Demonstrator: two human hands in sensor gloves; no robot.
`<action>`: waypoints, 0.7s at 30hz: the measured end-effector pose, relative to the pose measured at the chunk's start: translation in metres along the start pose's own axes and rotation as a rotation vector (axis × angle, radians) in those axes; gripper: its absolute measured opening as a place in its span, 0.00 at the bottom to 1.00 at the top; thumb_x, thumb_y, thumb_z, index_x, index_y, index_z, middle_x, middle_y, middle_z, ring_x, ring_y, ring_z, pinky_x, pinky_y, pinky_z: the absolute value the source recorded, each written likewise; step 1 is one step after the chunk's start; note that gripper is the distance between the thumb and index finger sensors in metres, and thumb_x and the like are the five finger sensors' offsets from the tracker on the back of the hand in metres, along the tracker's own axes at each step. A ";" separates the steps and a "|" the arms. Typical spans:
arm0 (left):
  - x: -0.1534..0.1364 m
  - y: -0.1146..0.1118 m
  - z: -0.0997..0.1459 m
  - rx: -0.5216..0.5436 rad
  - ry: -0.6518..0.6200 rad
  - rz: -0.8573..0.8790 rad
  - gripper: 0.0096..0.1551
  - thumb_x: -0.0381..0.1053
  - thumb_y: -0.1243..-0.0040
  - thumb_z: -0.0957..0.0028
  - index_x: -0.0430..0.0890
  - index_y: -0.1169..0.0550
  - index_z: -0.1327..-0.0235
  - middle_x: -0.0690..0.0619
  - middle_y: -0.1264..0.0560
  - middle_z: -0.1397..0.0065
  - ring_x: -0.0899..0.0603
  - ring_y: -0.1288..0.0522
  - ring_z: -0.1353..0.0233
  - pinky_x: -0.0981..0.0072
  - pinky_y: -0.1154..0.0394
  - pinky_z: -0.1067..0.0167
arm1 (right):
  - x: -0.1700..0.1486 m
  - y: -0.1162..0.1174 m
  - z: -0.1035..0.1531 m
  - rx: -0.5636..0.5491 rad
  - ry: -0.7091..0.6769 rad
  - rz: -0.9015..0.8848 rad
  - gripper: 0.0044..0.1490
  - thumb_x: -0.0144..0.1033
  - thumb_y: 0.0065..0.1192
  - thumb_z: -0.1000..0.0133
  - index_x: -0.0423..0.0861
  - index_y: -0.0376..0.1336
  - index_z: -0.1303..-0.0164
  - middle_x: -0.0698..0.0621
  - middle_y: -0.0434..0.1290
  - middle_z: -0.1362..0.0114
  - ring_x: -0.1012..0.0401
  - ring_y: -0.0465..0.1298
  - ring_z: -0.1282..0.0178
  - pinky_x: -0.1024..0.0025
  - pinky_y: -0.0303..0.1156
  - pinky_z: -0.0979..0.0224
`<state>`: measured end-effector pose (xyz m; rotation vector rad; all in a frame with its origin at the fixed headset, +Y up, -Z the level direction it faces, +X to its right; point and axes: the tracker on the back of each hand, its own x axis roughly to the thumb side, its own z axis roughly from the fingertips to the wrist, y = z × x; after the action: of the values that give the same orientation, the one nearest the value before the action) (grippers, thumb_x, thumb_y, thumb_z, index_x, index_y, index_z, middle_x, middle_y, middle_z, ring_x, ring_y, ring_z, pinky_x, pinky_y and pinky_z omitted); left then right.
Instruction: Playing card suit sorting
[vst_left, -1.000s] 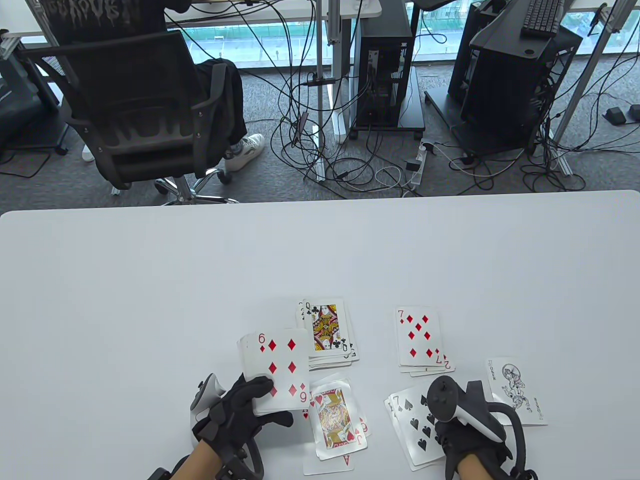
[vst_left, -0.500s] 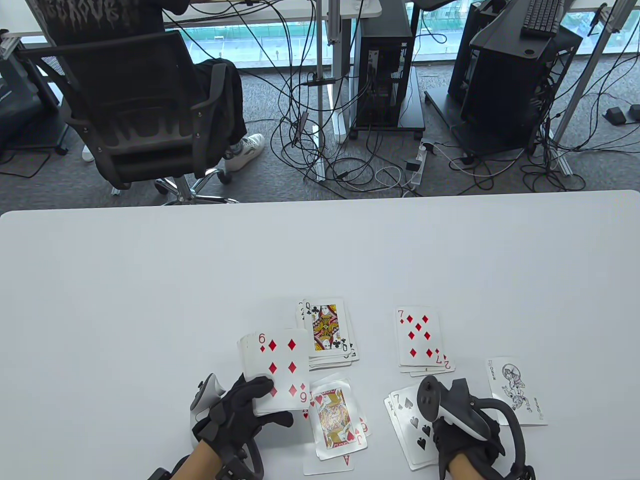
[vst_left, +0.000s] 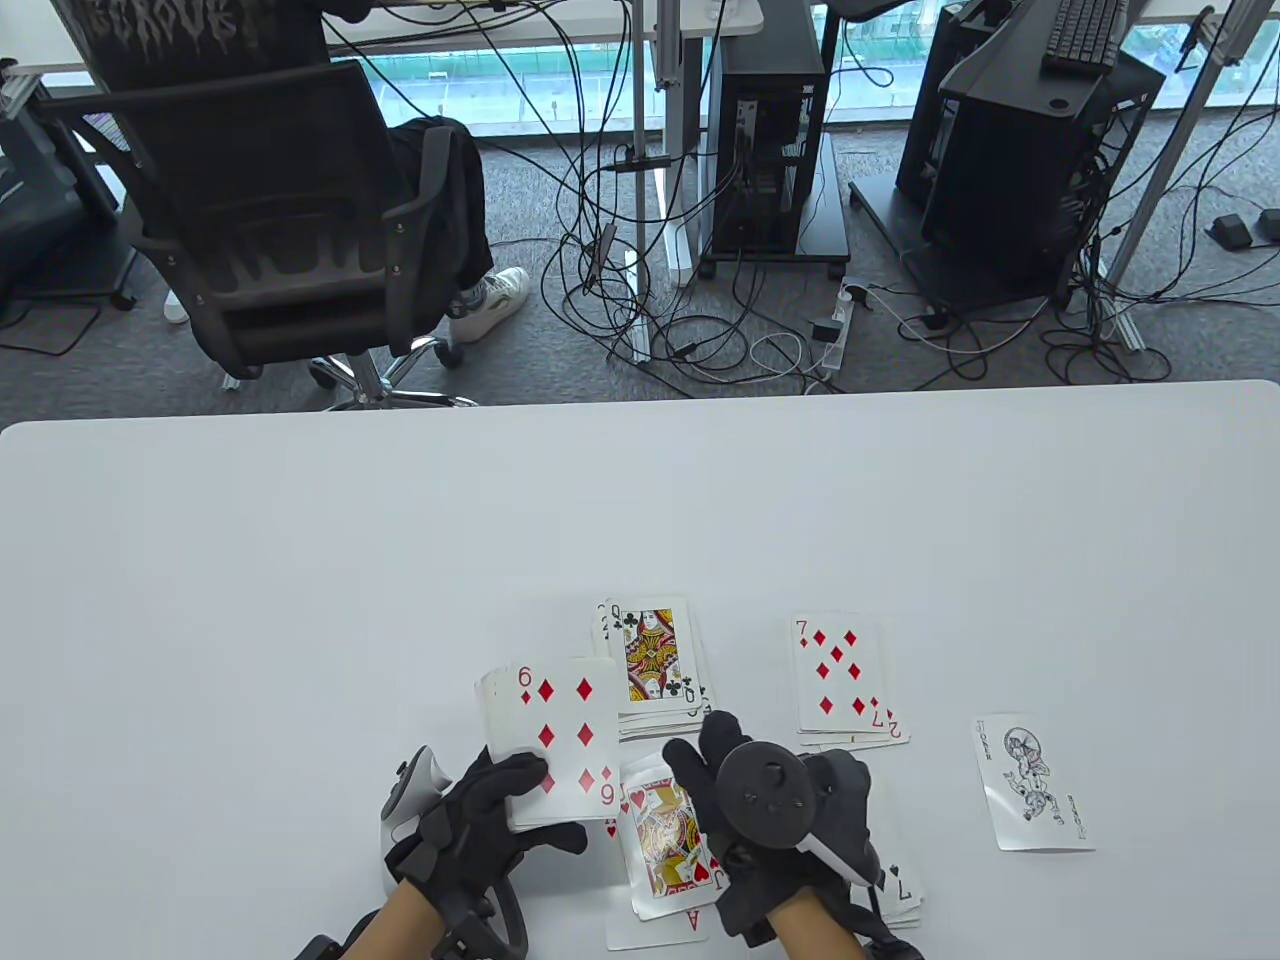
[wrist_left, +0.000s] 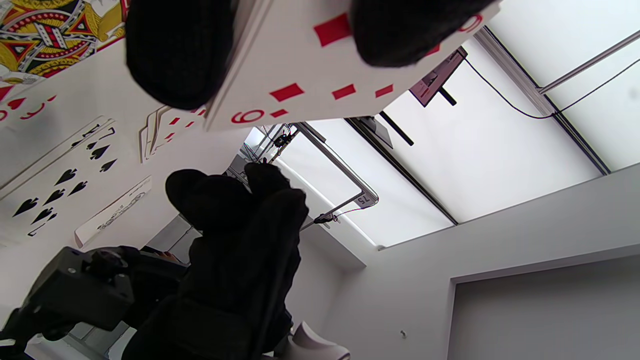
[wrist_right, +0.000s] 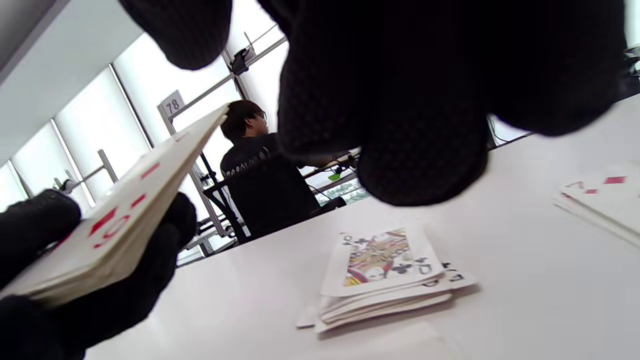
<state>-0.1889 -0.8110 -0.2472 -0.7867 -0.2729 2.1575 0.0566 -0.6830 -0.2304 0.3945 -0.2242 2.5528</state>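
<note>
Hovered right hand (vst_left: 770, 800), fingers loosely spread and empty, with deck (vst_left: 548, 740) at ten o'clock, gripped in left hand (vst_left: 480, 815).

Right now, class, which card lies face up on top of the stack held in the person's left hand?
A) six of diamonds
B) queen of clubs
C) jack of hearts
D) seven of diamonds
A: the left hand grips a stack whose top card shows a red 6 and six diamond pips.
</note>
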 end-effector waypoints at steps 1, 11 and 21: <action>0.000 0.000 0.000 0.000 0.000 0.000 0.29 0.56 0.46 0.35 0.60 0.42 0.25 0.57 0.37 0.19 0.42 0.30 0.23 0.54 0.20 0.43 | 0.003 0.003 0.000 -0.009 -0.010 -0.012 0.39 0.44 0.50 0.40 0.19 0.61 0.43 0.42 0.79 0.62 0.47 0.82 0.63 0.48 0.78 0.57; 0.000 0.000 0.000 -0.009 0.001 -0.009 0.29 0.56 0.45 0.35 0.60 0.42 0.25 0.57 0.37 0.19 0.42 0.30 0.23 0.54 0.21 0.43 | 0.005 0.049 0.009 -0.025 -0.052 -0.172 0.50 0.53 0.53 0.42 0.17 0.55 0.38 0.40 0.77 0.54 0.44 0.80 0.56 0.46 0.77 0.52; -0.001 -0.003 -0.002 -0.042 0.005 -0.027 0.29 0.56 0.45 0.35 0.60 0.42 0.25 0.57 0.37 0.19 0.41 0.30 0.23 0.54 0.21 0.43 | 0.006 0.058 0.012 -0.087 -0.074 -0.202 0.44 0.48 0.61 0.47 0.24 0.55 0.41 0.49 0.76 0.57 0.53 0.81 0.58 0.53 0.79 0.51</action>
<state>-0.1855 -0.8100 -0.2473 -0.8080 -0.3251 2.1302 0.0237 -0.7315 -0.2216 0.4553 -0.3057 2.3239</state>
